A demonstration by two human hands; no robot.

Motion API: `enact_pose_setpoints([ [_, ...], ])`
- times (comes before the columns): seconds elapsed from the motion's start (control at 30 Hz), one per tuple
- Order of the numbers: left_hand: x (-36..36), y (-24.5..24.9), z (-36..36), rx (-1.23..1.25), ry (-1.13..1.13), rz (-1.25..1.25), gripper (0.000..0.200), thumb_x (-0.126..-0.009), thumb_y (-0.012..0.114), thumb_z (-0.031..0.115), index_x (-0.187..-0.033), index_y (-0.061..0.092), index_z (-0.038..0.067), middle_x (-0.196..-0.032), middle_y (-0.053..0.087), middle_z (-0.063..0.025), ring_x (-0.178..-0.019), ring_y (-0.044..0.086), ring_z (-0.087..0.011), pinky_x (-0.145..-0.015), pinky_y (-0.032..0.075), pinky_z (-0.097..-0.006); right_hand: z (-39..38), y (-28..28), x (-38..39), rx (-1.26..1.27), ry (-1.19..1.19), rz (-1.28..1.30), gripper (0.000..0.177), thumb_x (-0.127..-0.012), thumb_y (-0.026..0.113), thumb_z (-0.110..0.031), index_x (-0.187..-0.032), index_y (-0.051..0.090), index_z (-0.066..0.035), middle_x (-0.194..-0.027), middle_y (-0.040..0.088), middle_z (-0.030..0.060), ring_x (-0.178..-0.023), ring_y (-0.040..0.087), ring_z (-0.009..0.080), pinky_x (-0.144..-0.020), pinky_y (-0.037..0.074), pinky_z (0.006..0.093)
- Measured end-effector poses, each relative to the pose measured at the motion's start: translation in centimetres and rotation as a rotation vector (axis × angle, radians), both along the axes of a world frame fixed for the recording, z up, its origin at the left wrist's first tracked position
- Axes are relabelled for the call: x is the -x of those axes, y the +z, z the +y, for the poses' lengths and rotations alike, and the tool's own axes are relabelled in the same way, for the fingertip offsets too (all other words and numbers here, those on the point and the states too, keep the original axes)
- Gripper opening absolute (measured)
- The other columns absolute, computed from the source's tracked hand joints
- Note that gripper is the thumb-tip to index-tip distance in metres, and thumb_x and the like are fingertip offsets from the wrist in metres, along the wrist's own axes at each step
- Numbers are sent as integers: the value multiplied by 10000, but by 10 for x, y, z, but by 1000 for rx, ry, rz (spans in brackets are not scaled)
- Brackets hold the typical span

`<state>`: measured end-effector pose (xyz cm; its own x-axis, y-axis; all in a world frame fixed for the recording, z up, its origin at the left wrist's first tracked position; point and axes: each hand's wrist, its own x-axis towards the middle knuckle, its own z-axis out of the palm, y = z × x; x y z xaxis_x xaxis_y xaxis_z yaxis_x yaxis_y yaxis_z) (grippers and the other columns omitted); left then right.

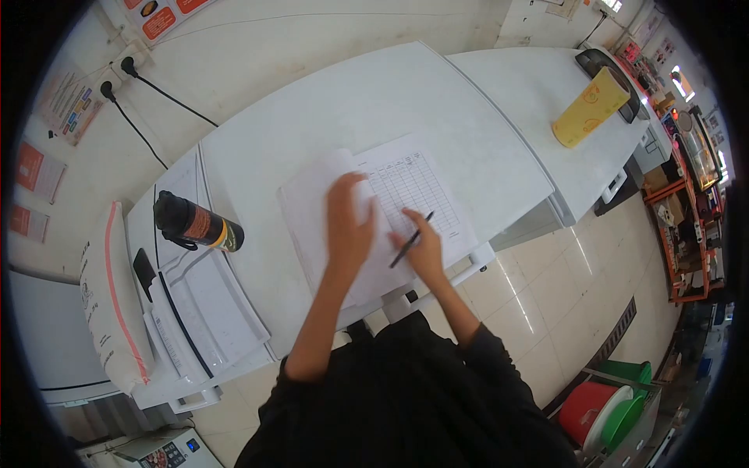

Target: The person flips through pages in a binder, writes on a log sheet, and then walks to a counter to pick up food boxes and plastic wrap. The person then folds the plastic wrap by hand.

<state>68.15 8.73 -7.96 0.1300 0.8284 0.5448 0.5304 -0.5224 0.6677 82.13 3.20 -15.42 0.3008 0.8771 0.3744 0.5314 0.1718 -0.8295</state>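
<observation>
In the middle of the frame, the person seems to be at the step of handling a page, and this is a judgement from the pose. The left hand (349,222) is over the white pages (306,204), blurred, so one cannot tell how far its fingers are bent or whether they pinch paper. The right hand (424,248) has its fingers partly curled around a dark pen (411,240), which lies slantwise above the lower part of the printed sheet (406,183). The next move probably calls for a light touch, with the pen tip kept away from the paper. The sheet is thin and flat, ruled into a grid; the pages beside it look soft, with a curled upper edge. The worktop (390,93) is smooth and white. At left stands apart a rounded black bottle (195,222).
</observation>
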Motion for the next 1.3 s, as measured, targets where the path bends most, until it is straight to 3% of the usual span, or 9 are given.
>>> enact_pose_setpoints([
  [0.07, -47, -11, 24, 109, -88, 61, 414, -813, 598, 212, -1172, 495, 34, -1234, 473, -171, -1190, 406, -335, -996, 327, -432, 0, 10, 15, 510, 167, 31, 562, -666, 746, -257, -1150, 528, -71, -1055, 608, 168, -961, 596, 304, -818, 442, 356],
  [0.2, -66, -77, 82, 370, 99, 327, 540, -872, 482, 394, -1291, 431, 56, -1410, 314, -163, -1322, 246, -339, -1038, 214, -548, -11, -23, 24, 292, 159, 165, 551, -730, 703, -270, -1199, 485, -78, -1248, 509, 121, -1193, 437, 259, -996, 202, 459],
  [0.33, -21, -92, 85, 255, 206, 590, 503, -876, 490, 352, -1304, 429, 94, -1433, 292, -119, -1339, 216, -312, -1051, 177, -550, 2, -30, -7, 265, -249, -277, 470, -824, 611, -237, -1235, 447, -81, -1321, 455, 102, -1242, 390, 279, -1005, 224, 475],
  [0.67, 36, -94, 117, 333, 386, 492, 474, -851, 508, 281, -1309, 443, 182, -1427, 311, -42, -1340, 220, -265, -1061, 111, -556, 20, -15, -13, 396, -173, -503, 534, -834, 602, -262, -1278, 386, -60, -1368, 406, 86, -1294, 334, 281, -1005, 246, 496],
  [0.83, 35, -93, 127, 337, 382, 510, 487, -823, 525, 253, -1301, 453, 190, -1406, 338, -41, -1322, 252, -257, -1057, 106, -564, 31, -11, -43, 328, -124, -302, 216, -861, 561, -212, -962, 603, -26, -969, 648, 129, -1000, 557, 266, -954, 327, 464],
  [0.87, 36, -93, 127, 344, 381, 501, 480, -826, 527, 250, -1297, 457, 188, -1408, 335, -40, -1324, 249, -255, -1055, 107, -567, 47, -7, -34, -51, -188, 115, 364, -921, 461, -302, -796, 615, 4, -769, 649, 113, -809, 585, 206, -772, 460, 390],
  [0.97, 35, -96, 123, 380, 372, 467, 454, -833, 530, 244, -1279, 473, 183, -1408, 336, -39, -1321, 258, -248, -1057, 113, -560, 89, 46, -1, -11, 15, 520, 645, -939, 171, -526, -1073, 554, -24, -625, 547, 73, -647, 543, 149, -598, 454, 268],
  [1.1, 41, -98, 129, 324, 343, 362, 413, -811, 591, 212, -1216, 525, 167, -1346, 429, -28, -1295, 318, -228, -1054, 192, -496, 175, 19, 29, 36, 170, 566, 386, -946, 354, -326, -1047, 549, -8, -807, 549, 55, -779, 534, 120, -550, 417, 231],
  [1.3, 51, -80, 143, 436, 324, 127, 487, -646, 759, 133, -1103, 591, 156, -1135, 591, -13, -1095, 505, -233, -937, 369, -371, 202, -20, 17, 26, 279, 660, 230, -924, 439, -179, -766, 501, -24, -540, 400, -14, -511, 317, 67, -457, 247, 238],
])
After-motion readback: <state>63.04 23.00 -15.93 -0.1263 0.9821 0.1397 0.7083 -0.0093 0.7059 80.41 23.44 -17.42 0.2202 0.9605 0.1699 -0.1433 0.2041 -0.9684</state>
